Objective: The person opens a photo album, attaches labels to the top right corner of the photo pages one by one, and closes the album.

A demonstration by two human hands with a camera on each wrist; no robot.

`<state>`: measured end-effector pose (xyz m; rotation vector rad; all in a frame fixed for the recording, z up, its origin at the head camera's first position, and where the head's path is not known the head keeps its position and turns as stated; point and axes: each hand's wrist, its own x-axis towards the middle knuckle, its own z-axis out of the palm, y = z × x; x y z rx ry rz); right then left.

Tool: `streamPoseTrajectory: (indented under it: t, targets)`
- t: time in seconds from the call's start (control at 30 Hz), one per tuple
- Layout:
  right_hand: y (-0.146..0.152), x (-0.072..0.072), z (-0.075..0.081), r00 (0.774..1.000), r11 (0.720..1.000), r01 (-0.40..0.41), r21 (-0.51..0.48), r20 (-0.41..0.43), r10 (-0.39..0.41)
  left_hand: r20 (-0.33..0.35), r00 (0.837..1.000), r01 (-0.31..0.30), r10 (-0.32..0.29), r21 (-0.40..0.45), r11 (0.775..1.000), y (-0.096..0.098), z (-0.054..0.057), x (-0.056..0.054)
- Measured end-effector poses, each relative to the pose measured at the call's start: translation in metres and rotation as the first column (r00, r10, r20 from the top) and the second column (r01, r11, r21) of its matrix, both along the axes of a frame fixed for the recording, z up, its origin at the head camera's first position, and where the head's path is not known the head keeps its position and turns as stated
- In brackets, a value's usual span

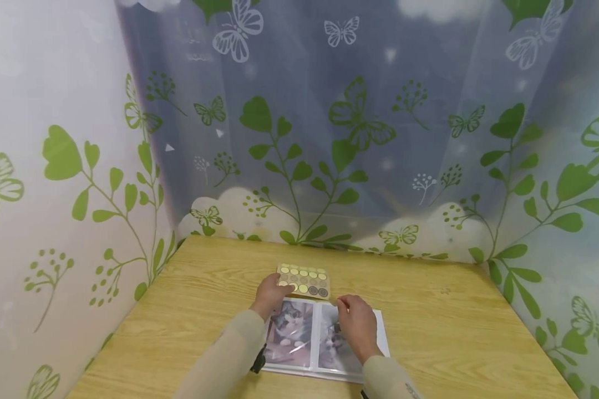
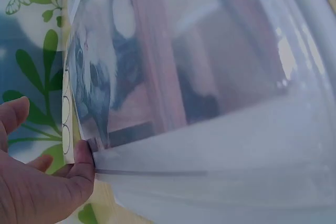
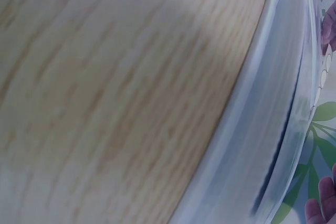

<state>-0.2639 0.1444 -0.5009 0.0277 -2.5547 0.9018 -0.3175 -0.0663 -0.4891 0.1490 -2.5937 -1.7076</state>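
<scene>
A tan sheet of round yellow stickers (image 1: pixel 306 274), with two dark grey circles at its lower right, lies just beyond an open photo album (image 1: pixel 315 338). My left hand (image 1: pixel 270 295) holds the sheet at its left edge, thumb over its lower part. In the left wrist view, that hand (image 2: pixel 47 182) touches the album's corner beside a cat photo (image 2: pixel 121 61) in a clear sleeve. My right hand (image 1: pixel 355 324) hovers over the right page, thumb and forefinger together near the sheet's lower right corner. Anything between those fingertips is too small to make out.
The album rests on a wood-grain table (image 1: pixel 444 332). Behind and beside the table hang curtains (image 1: pixel 299 166) printed with green leaves and butterflies. A black wrist strap (image 1: pixel 259 360) shows at the left sleeve, near the album's left edge.
</scene>
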Motion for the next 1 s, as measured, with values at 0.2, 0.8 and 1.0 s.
streamPoseTrajectory:
  t: [0.2,0.8,1.0]
  targets:
    - [-0.001,-0.001,-0.001,1.000,1.000,0.003,0.013,0.021,-0.004,-0.022,0.999,0.045,-0.045,-0.006,0.999,-0.004,-0.002,0.000]
    - [-0.006,-0.002,-0.003,0.996,1.000,-0.014,0.014,0.084,0.013,-0.090,0.985,0.130,-0.144,-0.150,0.980,-0.027,-0.001,0.017]
    - [-0.009,-0.003,-0.005,0.995,1.000,-0.021,0.011,0.097,0.020,-0.126,0.953,0.222,-0.276,-0.331,0.917,-0.029,-0.003,0.028]
